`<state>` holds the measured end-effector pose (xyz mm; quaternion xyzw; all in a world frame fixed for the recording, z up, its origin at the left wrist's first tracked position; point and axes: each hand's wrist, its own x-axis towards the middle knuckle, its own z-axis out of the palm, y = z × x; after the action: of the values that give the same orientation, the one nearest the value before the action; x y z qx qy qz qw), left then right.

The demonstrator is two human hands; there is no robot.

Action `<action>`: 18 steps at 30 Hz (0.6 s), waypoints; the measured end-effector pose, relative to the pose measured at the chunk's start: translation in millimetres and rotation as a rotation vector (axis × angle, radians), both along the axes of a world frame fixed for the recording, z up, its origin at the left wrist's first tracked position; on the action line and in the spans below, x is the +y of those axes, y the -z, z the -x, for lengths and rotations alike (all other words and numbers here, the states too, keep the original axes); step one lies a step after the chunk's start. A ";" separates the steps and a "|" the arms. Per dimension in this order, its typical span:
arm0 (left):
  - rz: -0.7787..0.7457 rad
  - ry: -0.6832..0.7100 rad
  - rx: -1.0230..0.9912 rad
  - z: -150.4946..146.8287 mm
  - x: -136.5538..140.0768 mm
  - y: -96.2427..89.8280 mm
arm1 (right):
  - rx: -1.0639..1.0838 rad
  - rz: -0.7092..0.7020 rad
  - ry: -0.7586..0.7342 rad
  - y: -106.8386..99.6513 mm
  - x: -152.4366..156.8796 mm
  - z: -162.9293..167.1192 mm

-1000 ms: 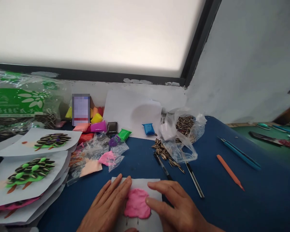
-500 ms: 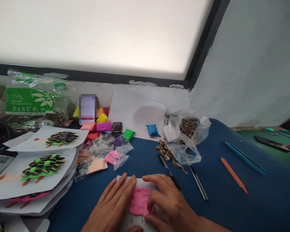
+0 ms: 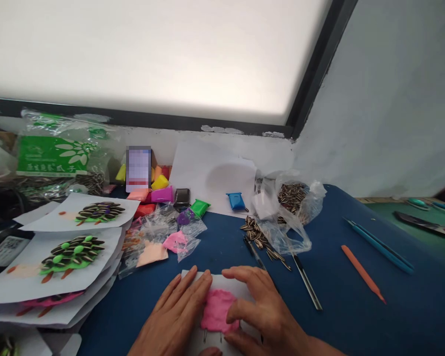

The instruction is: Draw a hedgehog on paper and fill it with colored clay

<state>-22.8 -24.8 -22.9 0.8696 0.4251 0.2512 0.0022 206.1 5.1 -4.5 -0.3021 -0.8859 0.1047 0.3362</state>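
Note:
A flat patch of pink modelling clay (image 3: 217, 310) lies on a small white sheet of paper (image 3: 222, 280) in front of me. Short pen lines show on the paper below the clay. My left hand (image 3: 176, 314) rests flat on the paper's left side, fingers stretched out, beside the clay's left edge. My right hand (image 3: 261, 314) is at the clay's right side, fingers apart and curved, with a fingertip touching the pink surface. Nothing is held in it. A pen (image 3: 255, 252) lies partly hidden behind my right hand.
Sunflower seeds (image 3: 257, 232) lie beside an open plastic bag (image 3: 291, 237). A silver pen (image 3: 307, 282), an orange tool (image 3: 363, 273) and blue tweezers (image 3: 380, 245) are at the right. Packs of coloured clay (image 3: 162, 194) and stacked seed-hedgehog pictures (image 3: 107, 247) stand at the left.
The whole view has shifted slightly, so everything appears a little farther right. Both hands keep nearly the same pose around the pink clay.

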 end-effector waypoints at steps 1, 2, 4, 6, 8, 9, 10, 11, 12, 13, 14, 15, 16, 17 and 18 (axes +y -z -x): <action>-0.006 0.001 -0.005 -0.1 -0.2 -0.2 | -0.002 -0.033 -0.005 0.8 0.1 0.0; -0.008 0.000 -0.010 -0.2 -0.4 -0.6 | -0.013 -0.050 -0.004 1.1 0.2 0.1; 0.000 -0.004 -0.018 -0.2 -1.1 -1.4 | -0.054 -0.032 0.026 0.6 -0.1 0.5; 0.008 -0.006 -0.023 0.0 -1.1 -0.8 | -0.086 0.002 0.058 -0.6 -0.4 1.3; -0.008 -0.004 -0.022 0.7 0.5 3.0 | -0.080 -0.025 0.050 -0.8 -0.5 2.7; -0.026 -0.001 -0.020 1.2 2.0 6.1 | -0.052 -0.074 0.035 -0.4 -0.4 3.7; -0.052 0.004 -0.019 1.9 3.8 9.9 | -0.020 -0.135 0.018 0.3 -0.2 4.9; -0.086 0.016 -0.020 2.6 5.7 13.7 | 0.008 -0.197 0.002 1.2 -0.1 6.2; -0.113 0.022 -0.020 3.3 7.4 17.3 | 0.028 -0.253 -0.014 2.1 0.0 7.4; -0.149 0.042 -0.025 4.0 8.7 20.0 | 0.036 -0.297 -0.027 2.9 0.0 8.5; -0.182 0.077 -0.035 4.5 9.3 21.5 | 0.041 -0.334 -0.036 3.7 -0.1 9.4; -0.118 0.054 -0.020 4.8 9.2 21.6 | 0.042 -0.361 -0.037 4.3 -0.1 10.0; -0.061 0.039 -0.014 4.9 8.3 20.4 | 0.030 -0.377 -0.033 4.9 -0.2 10.3; -0.024 0.040 -0.009 4.8 7.1 18.1 | 0.018 -0.388 -0.024 5.4 -0.2 10.2; 0.015 0.034 -0.004 4.5 5.6 15.1 | -0.005 -0.396 -0.015 5.9 -0.1 10.0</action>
<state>-27.3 -19.3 -38.0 0.8763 0.4119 0.2496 0.0136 196.1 5.0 -10.4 -0.2236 -0.8922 -0.0696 0.3862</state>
